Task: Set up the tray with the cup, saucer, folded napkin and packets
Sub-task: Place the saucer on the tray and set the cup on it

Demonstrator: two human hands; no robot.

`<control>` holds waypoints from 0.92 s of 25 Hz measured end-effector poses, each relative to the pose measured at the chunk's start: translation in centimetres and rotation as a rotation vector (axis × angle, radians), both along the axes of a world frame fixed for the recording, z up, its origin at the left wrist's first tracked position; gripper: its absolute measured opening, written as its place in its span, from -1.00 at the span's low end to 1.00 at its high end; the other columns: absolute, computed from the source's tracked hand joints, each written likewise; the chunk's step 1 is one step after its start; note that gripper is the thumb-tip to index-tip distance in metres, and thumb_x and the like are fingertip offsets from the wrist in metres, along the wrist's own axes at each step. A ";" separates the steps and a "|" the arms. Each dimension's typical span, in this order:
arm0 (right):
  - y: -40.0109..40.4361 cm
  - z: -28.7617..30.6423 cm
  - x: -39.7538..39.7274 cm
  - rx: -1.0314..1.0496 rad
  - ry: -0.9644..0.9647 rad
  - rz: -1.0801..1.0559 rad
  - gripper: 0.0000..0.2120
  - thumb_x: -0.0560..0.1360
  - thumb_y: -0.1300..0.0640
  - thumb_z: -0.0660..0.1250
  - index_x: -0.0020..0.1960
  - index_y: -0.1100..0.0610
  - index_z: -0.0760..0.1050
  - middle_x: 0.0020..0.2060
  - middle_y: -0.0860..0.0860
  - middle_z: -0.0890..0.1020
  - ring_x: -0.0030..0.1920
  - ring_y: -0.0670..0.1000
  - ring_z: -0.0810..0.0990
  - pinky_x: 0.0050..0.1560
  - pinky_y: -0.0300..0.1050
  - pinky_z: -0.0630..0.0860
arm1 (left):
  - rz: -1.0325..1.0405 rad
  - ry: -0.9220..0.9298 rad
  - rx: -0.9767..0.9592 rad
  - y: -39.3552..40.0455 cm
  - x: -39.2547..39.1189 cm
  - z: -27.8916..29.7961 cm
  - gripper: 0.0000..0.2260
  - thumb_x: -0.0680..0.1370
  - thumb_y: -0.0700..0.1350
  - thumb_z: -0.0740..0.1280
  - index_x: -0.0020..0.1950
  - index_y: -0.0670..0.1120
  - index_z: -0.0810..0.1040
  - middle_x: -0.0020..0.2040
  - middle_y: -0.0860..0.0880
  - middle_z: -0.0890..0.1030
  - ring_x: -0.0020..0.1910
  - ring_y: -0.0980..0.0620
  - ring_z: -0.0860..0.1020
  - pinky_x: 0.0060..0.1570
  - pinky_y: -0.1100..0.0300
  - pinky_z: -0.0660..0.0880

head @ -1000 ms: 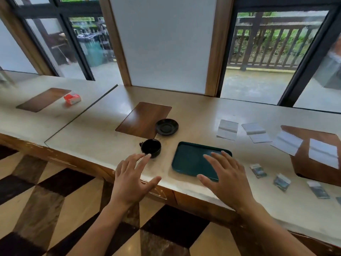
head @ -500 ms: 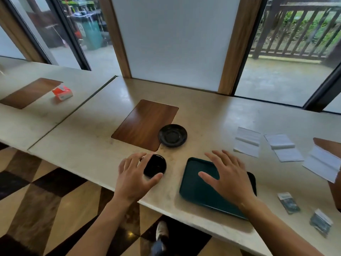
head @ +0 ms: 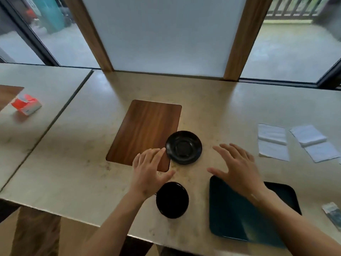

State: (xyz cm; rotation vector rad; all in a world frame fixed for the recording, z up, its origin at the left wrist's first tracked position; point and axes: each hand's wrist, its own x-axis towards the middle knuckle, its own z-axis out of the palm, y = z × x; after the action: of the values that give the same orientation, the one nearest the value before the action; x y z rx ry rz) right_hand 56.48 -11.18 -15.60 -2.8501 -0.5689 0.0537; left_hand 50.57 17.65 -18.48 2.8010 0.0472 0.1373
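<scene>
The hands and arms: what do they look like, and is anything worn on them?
Both are bare. The left hand and right hand show no glove, ring, watch or bracelet. Both forearms are uncovered to the picture's lower edge; no sleeve shows.

Cup, saucer, napkins and a packet lie around the dark green tray (head: 234,217), none of them on it.

The tray lies flat at the counter's near edge. The black cup (head: 172,199) stands upright just left of it. The black saucer (head: 183,147) sits beyond the cup, up-left of the tray. Two white folded napkins (head: 272,142) (head: 313,142) lie beyond the tray's right end. A small packet (head: 333,213) lies just right of it.
</scene>
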 end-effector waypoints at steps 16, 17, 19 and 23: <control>4.1 -7.5 8.7 -0.063 0.398 0.026 -0.08 0.28 -0.34 0.36 0.49 -0.16 -0.03 0.41 -0.04 0.32 0.38 0.17 0.17 0.31 0.13 0.26 | 0.001 0.343 0.025 2.5 7.8 -7.2 -0.11 0.35 0.45 0.23 0.55 0.04 0.08 0.47 0.04 0.25 0.50 -0.01 0.10 0.47 -0.12 0.02; 4.4 -7.9 8.9 -0.050 0.410 0.022 -0.06 0.26 -0.36 0.35 0.49 -0.17 -0.04 0.41 -0.05 0.30 0.38 0.17 0.15 0.31 0.13 0.26 | -0.009 0.351 0.025 2.5 8.1 -7.3 -0.11 0.35 0.43 0.27 0.55 0.04 0.08 0.48 0.04 0.25 0.50 -0.02 0.09 0.48 -0.13 0.01; 4.9 -8.7 9.2 -0.052 0.421 0.038 -0.01 0.25 -0.42 0.32 0.51 -0.12 -0.07 0.42 -0.09 0.24 0.37 0.15 0.11 0.33 0.12 0.24 | -0.030 0.348 0.024 2.3 8.6 -7.6 -0.11 0.37 0.38 0.34 0.55 0.04 0.06 0.49 0.04 0.23 0.52 -0.02 0.06 0.48 -0.12 -0.01; 5.1 -10.4 9.4 -0.075 0.390 0.074 0.05 0.29 -0.43 0.33 0.54 -0.02 -0.11 0.47 -0.08 0.14 0.38 0.13 0.05 0.36 0.10 0.22 | -0.063 0.336 0.023 2.2 9.4 -8.0 -0.09 0.37 0.32 0.40 0.56 0.02 0.05 0.50 0.04 0.22 0.53 0.01 0.04 0.50 -0.10 -0.02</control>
State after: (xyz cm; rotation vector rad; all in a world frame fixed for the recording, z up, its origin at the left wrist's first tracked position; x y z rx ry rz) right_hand 65.89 -6.12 -25.96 -2.7758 -0.5945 0.6391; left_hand 59.99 19.87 -26.45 2.8136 0.0376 -0.3503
